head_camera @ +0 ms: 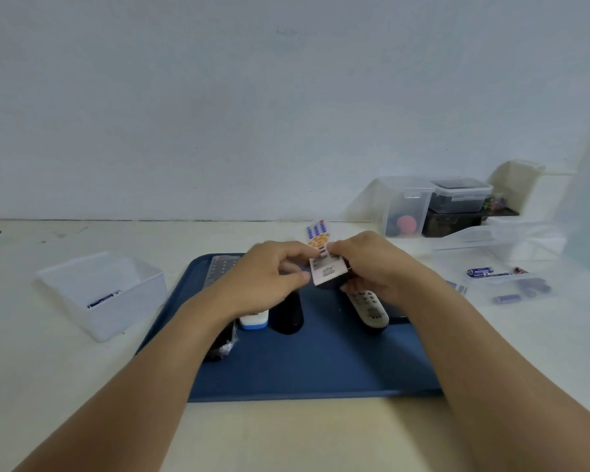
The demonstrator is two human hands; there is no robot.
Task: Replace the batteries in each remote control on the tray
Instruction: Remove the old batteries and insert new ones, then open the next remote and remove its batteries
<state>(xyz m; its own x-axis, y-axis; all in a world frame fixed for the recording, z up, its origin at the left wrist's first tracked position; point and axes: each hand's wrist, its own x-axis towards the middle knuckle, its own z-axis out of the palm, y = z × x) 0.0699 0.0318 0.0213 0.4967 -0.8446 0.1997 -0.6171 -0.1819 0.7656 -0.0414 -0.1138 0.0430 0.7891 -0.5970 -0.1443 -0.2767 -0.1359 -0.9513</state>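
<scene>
Both hands hold a white remote (322,254) with blue and orange buttons above the blue tray (321,366). My left hand (269,277) grips its left side with curled fingers and thumb. My right hand (372,264) grips its right side and lower end. On the tray lie a grey remote (370,310), a black remote (286,315), a white-and-blue remote (253,321), a dark remote (222,345) under my left forearm, and a grey keypad remote (220,269) at the back left.
A clear bin (82,284) on the left holds one battery (103,299). Clear containers on the right hold batteries (481,271), with more loose batteries (507,298) in front. Lidded boxes (460,195) stand at the back right against the wall.
</scene>
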